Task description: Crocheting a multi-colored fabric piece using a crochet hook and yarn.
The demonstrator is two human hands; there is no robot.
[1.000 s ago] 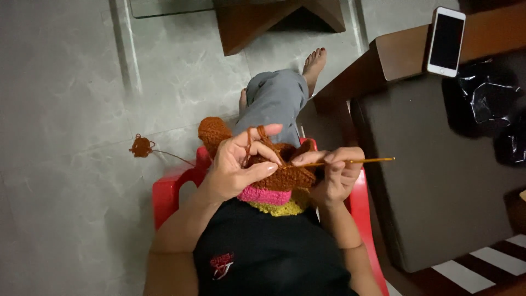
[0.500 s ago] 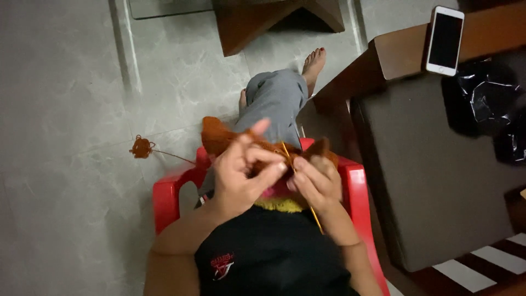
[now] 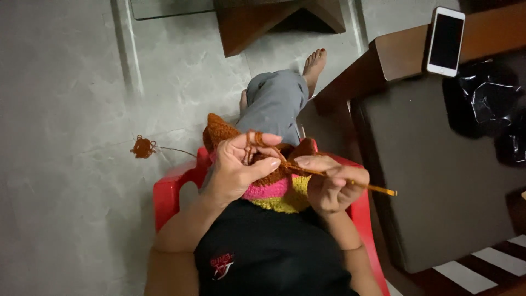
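The left hand (image 3: 236,167) is curled around the upper edge of a crocheted piece of rust-brown wool with a pink band and a yellow band (image 3: 276,189), thumb pressed on the fabric and a strand of rust-brown yarn (image 3: 256,140) wound around the raised index finger. The right hand (image 3: 331,183) is closed on a slim golden-yellow crochet hook (image 3: 350,183), fingers pinched together on its shaft; the hook's tip points towards the left hand and meets the brown edge between the two hands, while its far end juts out past the right hand. The crocheted piece lies in the person's lap, under and between both hands, against a black shirt (image 3: 274,252).

The person sits on a red plastic chair (image 3: 167,192), one leg in grey trousers (image 3: 274,104) stretched forward over the grey tiled floor (image 3: 66,137). A small ball of rust-brown yarn (image 3: 143,147) lies on the floor, well apart to the left of the left hand, a thin strand leading towards the chair. To the right stands a dark wooden seat with a grey cushion (image 3: 438,181); a white-edged smartphone (image 3: 445,41) rests on its arm.
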